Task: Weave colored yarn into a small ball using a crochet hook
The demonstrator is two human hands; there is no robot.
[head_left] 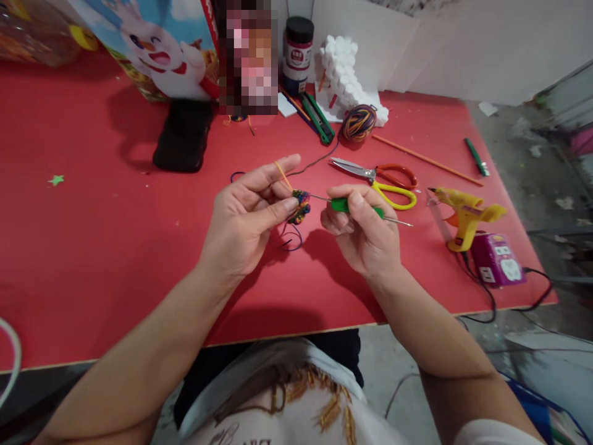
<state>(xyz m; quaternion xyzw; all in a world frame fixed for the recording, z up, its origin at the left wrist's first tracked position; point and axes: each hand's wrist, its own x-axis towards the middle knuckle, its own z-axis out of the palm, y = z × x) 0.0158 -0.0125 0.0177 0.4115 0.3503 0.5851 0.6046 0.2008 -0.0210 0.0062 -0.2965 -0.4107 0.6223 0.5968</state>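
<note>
While pinched, crochet piece [300, 206] mid-table.

Two bare arms come into view from the bottom, with no sleeves on the forearms. The left hand [245, 222] and the right hand [361, 232] wear no gloves, no rings and no watch. The nails are short and plain. At the bottom right corner, a bit of white short sleeve [491, 432] shows. The person wears a white cloth top [287, 408] with shiny gold bead fringes sewn on it and some dark curly writing near the bottom edge.
</note>
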